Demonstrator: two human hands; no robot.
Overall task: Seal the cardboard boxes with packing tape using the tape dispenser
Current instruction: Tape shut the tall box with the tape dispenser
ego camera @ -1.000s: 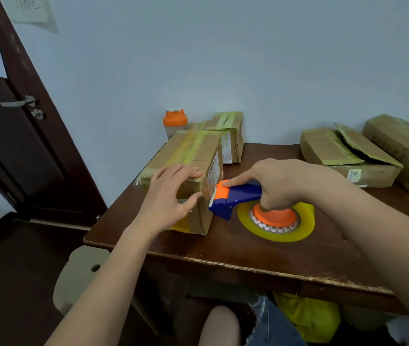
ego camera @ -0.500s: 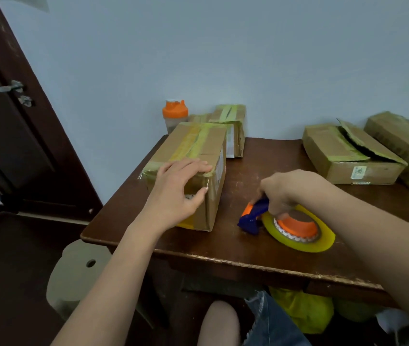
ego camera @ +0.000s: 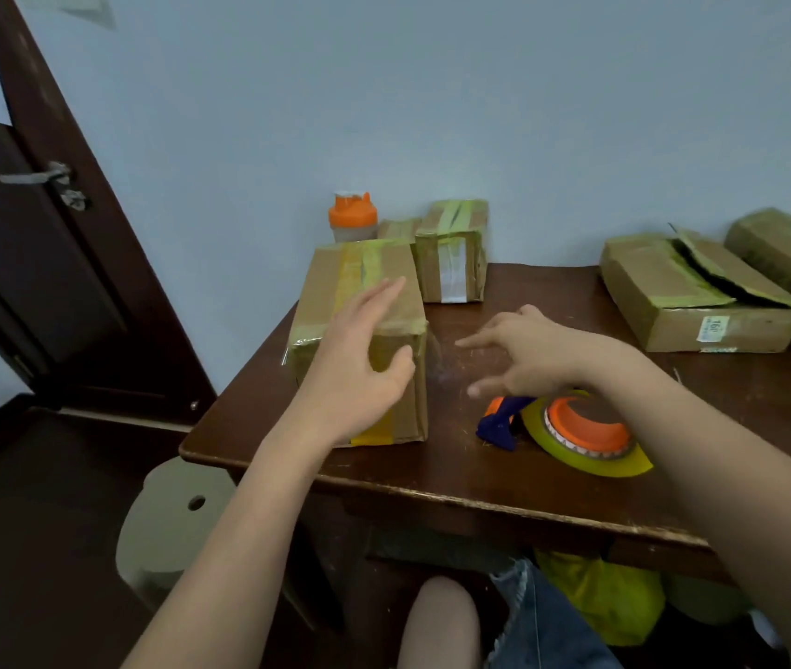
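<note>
A taped cardboard box (ego camera: 335, 301) stands at the near left of the dark wooden table (ego camera: 456, 480). My left hand (ego camera: 360, 364) rests on its near top edge, fingers straight, thumb on the front face. The blue and orange tape dispenser (ego camera: 572, 429) with a yellow tape roll lies on the table to the right of the box. My right hand (ego camera: 524, 350) hovers just above and behind it with fingers spread, holding nothing.
Two smaller taped boxes (ego camera: 451, 253) and an orange-lidded shaker bottle (ego camera: 352, 217) stand at the back by the wall. A box with an open flap (ego camera: 693, 292) and another box (ego camera: 789, 263) sit at the right. A dark door (ego camera: 22, 263) is on the left, a pale stool (ego camera: 176, 519) below.
My right hand set the dispenser down on the table, let go of it and lifted with fingers spread. My left hand's fingers straightened on the box.
</note>
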